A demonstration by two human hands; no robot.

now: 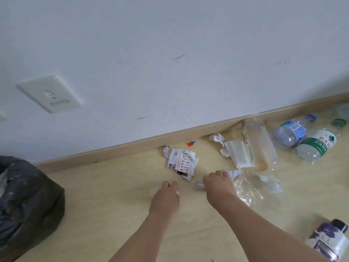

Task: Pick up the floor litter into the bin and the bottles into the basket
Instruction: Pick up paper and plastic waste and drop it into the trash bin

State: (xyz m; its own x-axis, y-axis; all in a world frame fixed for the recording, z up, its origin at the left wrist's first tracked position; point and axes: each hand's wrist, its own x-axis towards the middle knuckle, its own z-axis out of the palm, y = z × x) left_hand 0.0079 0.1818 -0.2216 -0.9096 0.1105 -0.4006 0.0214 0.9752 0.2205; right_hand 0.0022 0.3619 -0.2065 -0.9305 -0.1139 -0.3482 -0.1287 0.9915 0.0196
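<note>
Litter lies along the skirting board (pixel 132 148) on a pale wood floor (pixel 105 208). Left hand (pixel 166 195) hovers with fingers curled, grip unclear. Right hand (pixel 219 184) grips crumpled white paper (pixel 234 173) beside clear plastic wrap (pixel 253 188). Printed leaflet (pixel 182 162) lies between them. Black-bagged bin (pixel 28 201) stands at left, contents unclear. Empty water bottles (pixel 290 132) lie at right.
</note>
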